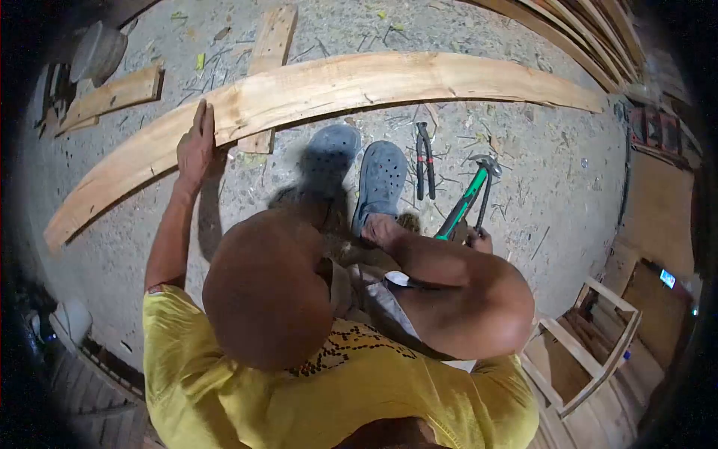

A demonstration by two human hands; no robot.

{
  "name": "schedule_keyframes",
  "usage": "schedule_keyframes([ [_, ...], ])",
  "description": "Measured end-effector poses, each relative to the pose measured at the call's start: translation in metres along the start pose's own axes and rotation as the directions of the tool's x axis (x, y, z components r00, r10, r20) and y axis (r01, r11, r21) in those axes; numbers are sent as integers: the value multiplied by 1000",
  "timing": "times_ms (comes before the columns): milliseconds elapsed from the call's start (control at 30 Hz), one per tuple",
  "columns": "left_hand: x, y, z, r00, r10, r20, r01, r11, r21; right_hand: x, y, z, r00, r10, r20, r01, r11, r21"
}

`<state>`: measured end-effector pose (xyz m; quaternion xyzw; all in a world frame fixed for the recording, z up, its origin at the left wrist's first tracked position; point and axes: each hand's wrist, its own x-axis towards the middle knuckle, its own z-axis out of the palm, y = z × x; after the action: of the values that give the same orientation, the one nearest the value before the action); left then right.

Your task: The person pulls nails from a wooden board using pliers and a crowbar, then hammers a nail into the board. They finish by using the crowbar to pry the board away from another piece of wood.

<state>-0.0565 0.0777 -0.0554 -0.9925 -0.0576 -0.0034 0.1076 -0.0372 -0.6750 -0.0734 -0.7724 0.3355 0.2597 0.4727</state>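
Observation:
A long, pale wooden plank (336, 84), bowed by the lens, lies across the floor ahead of me. My left hand (196, 146) rests on its near left part, fingers stretched across the wood; the thumb is hard to make out. Beyond my right knee, my right hand (481, 241) is closed around the lower end of a dark, thin bar (485, 202); the knee hides much of this hand. Right beside the bar is a hammer (467, 200) with a green and black handle, its head overlapping the bar's top. Pincers (425, 161) with red and black handles lie near my right shoe.
Under the plank sits a shorter board (273, 37). Another board piece (112, 96) lies at left. Many loose nails (449, 153) litter the concrete floor. Long strips of wood (576, 34) are stacked at upper right, and a wooden frame (587, 348) stands at lower right.

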Motion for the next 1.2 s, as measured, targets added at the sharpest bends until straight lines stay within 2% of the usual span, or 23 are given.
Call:
schedule_keyframes([
  [33, 1, 1, -20, 999, 7, -33, -14, 971, -241, 1, 1, 5, 1000, -22, 5, 23, 991, -132],
  [67, 3, -10, -27, 1000, -4, -24, -2, 974, -227, 2, 1, 12, 999, -21, 25, 24, 991, -134],
  [133, 14, -28, -38, 988, 156, -4, -147, 924, -354, -10, -10, 29, 994, 86, 63, -86, 996, -9],
  [167, 25, -31, -40, 994, 101, -48, -112, 908, -404, -7, -5, 35, 997, 55, 46, -54, 998, -22],
  [200, 39, -31, -39, 994, 104, -44, -113, 908, -402, -6, -1, 38, 997, 59, 47, -59, 998, -21],
  [267, 74, -29, -33, 996, -60, -67, 26, 906, -423, 2, 9, 40, 984, 58, 168, -40, 993, -108],
  [300, 95, -14, -39, 990, -87, -115, 20, 871, -492, 12, 22, 41, 975, -1, 222, 29, 992, -123],
  [333, 116, -4, -32, 990, -84, -109, 19, 867, -498, 5, -1, 46, 942, 137, 306, -116, 989, -86],
  [400, 148, 16, -14, 990, -38, -138, -13, 937, -350, 23, 8, 43, 936, 187, 299, -17, 871, -491],
  [433, 150, 27, -13, 992, -35, -120, -11, 933, -360, -8, -39, 61, 934, 238, 268, -97, 888, -449],
  [467, 154, 35, -14, 996, -85, 41, 94, 946, -310, -8, -48, 63, 944, 195, 267, 7, 795, -607],
  [500, 160, 39, -15, 972, -140, 187, 183, 953, -239, 7, -33, 58, 939, 1, 344, 256, 668, -699],
  [533, 160, 38, -11, 974, -130, 184, 173, 954, -244, 15, -28, 57, 881, -175, 440, 467, 475, -746],
  [567, 150, 33, -5, 966, -161, 201, 220, 923, -315, 20, -23, 52, 887, -175, 428, 456, 479, -750],
  [633, 138, 25, 4, 963, -189, 194, 258, 859, -442, 14, -49, 67, 978, -12, 209, 146, 753, -641],
  [733, 144, 28, 6, 970, -163, 182, 233, 847, -478, 19, -51, 77, 942, -220, 253, 335, 657, -676],
  [800, 148, 28, -3, 926, -180, 331, 317, 847, -426, 16, -51, 85, 894, -355, 275, 441, 586, -679],
  [867, 146, 25, -3, 938, -159, 307, 289, 849, -443, 7, -69, 95, 928, -284, 243, 373, 664, -648],
  [933, 145, 29, 1, 914, -250, 319, 357, 869, -342, 15, -55, 98, 937, -322, 134, 303, 565, -767],
  [1000, 145, 26, 7, 930, -218, 295, 316, 885, -342, 21, -47, 94, 943, -333, 24, 236, 614, -753],
  [1067, 143, 27, 5, 925, -221, 308, 329, 871, -364, 25, -38, 85, 854, -497, -154, 249, 651, -717],
  [1133, 142, 26, 6, 935, -191, 299, 296, 885, -360, 30, -28, 79, 861, -444, -248, 159, 698, -698],
  [1200, 140, 28, 9, 954, -196, 226, 270, 888, -371, 45, -5, 72, 783, -482, -394, 146, 758, -635],
])
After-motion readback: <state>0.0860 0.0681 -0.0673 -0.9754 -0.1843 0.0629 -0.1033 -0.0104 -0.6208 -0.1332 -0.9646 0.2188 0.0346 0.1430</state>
